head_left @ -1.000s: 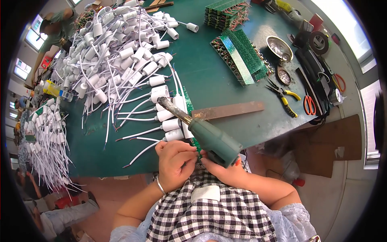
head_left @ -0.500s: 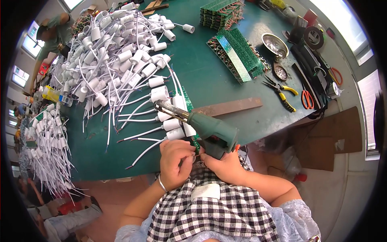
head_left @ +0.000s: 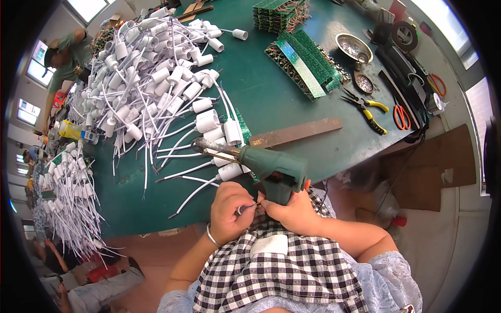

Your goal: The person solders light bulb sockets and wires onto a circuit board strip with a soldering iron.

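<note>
My right hand (head_left: 298,213) is wrapped round the grip of a dark green soldering gun (head_left: 276,168). Its metal barrel points left over a row of white lamp sockets (head_left: 207,121), whose white cables trail to the left. Close beside it, my left hand (head_left: 229,213) pinches a thin wire (head_left: 241,209), and its fingertips meet my right thumb. What the wire joins is hidden by my fingers. A narrow green circuit board (head_left: 243,128) lies partly beneath the sockets. The gun covers part of that row.
A big heap of lamp sockets (head_left: 156,75) fills the table's left side. A brown bar (head_left: 297,133) lies ahead of the gun. Farther right are stacked circuit boards (head_left: 305,60), a metal bowl (head_left: 348,44), yellow-handled pliers (head_left: 373,117) and orange-handled scissors (head_left: 402,117). A person (head_left: 70,57) is at far left.
My two hands have come closer together at the fingertips, with the wire now between them. The soldering gun has dipped slightly. The whole view has shifted a little.
</note>
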Motion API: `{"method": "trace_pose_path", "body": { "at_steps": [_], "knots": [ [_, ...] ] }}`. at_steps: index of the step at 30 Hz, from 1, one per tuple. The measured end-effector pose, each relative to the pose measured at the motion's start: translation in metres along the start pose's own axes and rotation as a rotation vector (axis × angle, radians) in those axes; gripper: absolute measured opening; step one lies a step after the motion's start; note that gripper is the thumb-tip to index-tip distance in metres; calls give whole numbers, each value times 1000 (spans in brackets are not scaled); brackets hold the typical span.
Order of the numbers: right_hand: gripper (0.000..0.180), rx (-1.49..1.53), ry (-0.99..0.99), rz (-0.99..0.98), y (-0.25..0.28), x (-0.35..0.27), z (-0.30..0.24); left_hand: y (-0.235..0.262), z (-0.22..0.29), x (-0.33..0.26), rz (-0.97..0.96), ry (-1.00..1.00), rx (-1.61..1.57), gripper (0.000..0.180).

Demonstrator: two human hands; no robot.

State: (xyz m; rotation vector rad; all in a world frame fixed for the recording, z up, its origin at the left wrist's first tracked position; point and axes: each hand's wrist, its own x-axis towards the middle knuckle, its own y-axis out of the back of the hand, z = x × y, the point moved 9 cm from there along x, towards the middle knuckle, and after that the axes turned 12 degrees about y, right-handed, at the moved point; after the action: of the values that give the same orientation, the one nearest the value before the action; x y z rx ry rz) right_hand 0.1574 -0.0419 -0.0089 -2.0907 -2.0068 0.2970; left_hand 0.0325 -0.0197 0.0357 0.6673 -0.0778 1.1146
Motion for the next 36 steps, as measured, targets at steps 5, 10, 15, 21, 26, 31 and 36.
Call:
{"method": "trace_pose_path", "body": {
  "at_steps": [5, 10, 15, 21, 26, 31, 36],
  "knots": [
    [31, 18, 14, -7, -1, 2, 0, 4, 7, 1, 39, 8, 19, 20],
    [23, -179, 107, 153, 32, -8, -20, 19, 35, 13, 69, -150, 196, 21],
    [1, -667, 109, 92, 101, -43, -39, 2, 10, 11, 23, -91, 375, 26],
    [19, -333, -25, 76, 122, -85, -30, -10, -4, 13, 0, -48, 443, 27],
    [43, -446, 85, -94, 118, -102, -26, -15, -4, 15, -56, -63, 499, 26],
    [54, -300, 112, -66, 121, -106, -10, -17, -6, 14, -57, -61, 521, 26],
    [54, -505, 284, -187, 110, -95, -25, -15, -2, 17, -34, -47, 495, 26]
  ]
}}
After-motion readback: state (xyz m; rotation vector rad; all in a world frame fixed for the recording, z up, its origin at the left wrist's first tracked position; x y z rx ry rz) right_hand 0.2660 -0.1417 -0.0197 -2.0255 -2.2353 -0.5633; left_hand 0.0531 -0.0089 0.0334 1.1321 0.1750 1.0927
